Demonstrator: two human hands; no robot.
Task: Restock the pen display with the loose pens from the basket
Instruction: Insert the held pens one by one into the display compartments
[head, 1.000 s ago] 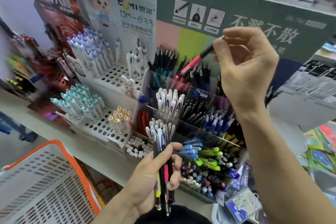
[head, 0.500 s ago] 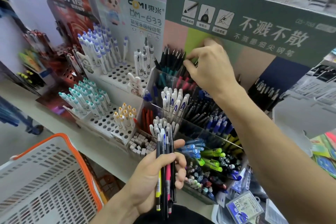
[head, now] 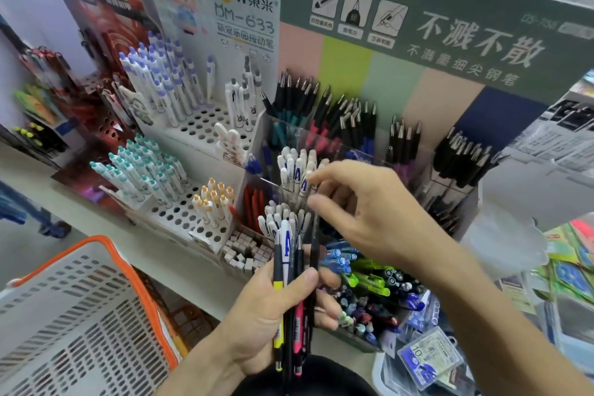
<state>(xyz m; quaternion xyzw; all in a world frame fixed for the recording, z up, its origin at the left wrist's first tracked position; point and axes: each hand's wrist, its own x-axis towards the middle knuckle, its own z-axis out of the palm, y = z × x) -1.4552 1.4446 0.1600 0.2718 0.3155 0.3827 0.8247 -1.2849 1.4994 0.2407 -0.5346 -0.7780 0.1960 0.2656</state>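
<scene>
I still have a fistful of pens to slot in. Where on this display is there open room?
Empty holes lie on the white rack right of the purple pens and beside the teal pens. The clear bins of black pens and white pens are crowded.

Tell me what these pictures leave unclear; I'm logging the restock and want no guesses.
- Head view: the right hand is motion-blurred, so whether its fingers already pinch the black pen cannot be told.
- The bundle of pens in the left hand: the count is hidden by the fingers and overlap.
- The basket: cut off by the left and bottom edges, so any pens left inside are unseen.
- Pen labels: too small to read.
</scene>
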